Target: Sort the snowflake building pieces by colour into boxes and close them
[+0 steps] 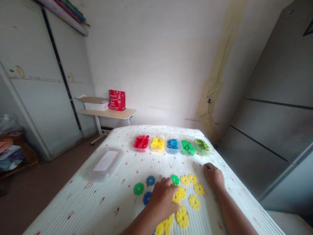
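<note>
Reaching among yellow discs [182, 218], the left hand [162, 197] is spreading thumb from fingers (the right hand [215, 176] is curling, hold unclear), next likely needing a light pinch.

Wall [151, 58]: white, taped upper right. Grey cabinet [264, 98] at right; desk [117, 113], left of centre. Floor [61, 176] brown.

Cloth-covered table [137, 163], five clear tubs [173, 151] in a row, plastic lids [99, 173] front-left of the tubs, slotted discs [194, 202] in front of them
</note>
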Tool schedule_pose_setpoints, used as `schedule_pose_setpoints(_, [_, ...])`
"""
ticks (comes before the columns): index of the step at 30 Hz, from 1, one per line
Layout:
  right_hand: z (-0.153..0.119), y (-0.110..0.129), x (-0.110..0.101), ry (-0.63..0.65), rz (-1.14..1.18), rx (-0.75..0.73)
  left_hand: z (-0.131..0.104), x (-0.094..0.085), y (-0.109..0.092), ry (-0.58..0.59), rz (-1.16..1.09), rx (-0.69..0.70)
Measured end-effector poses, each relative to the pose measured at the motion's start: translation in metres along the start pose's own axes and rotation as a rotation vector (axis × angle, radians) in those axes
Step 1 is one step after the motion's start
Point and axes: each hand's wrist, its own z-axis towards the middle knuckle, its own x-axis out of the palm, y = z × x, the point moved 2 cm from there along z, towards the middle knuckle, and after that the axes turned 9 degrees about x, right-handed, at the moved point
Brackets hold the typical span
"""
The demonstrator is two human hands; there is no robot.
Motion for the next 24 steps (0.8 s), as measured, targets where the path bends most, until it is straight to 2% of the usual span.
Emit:
schedule_pose_setpoints(6, [0.001, -0.002, 0.002, -0.001, -0.014, 0.013, -0.001, -0.003, 0.001, 0.043, 0.085, 0.057])
schedule_pose_setpoints(13, [-0.001, 0.000, 0.001, 0.004, -0.020, 0.003, -0.001, 0.002, -0.008, -0.010, 0.232, 0.061])
schedule_pose_setpoints(18, [-0.001, 0.001, -0.001, 0.009, -0.025, -0.003, 0.000, -0.010, 0.001, -0.029, 0.225, 0.004])
schedule_pose_setpoints(21, [-0.002, 0.002, -0.001, 0.018, -0.039, 0.012, 0.007, -0.026, 0.019, -0.183, 0.000, -0.109])
schedule_pose_setpoints(22, [-0.002, 0.003, -0.002, 0.019, -0.045, 0.016, 0.011, -0.032, 0.027, -0.259, -0.092, -0.154])
schedule_pose_setpoints(24, [-0.003, 0.004, -0.002, 0.020, -0.057, 0.023, 0.025, -0.046, 0.043, -0.337, -0.170, -0.207])
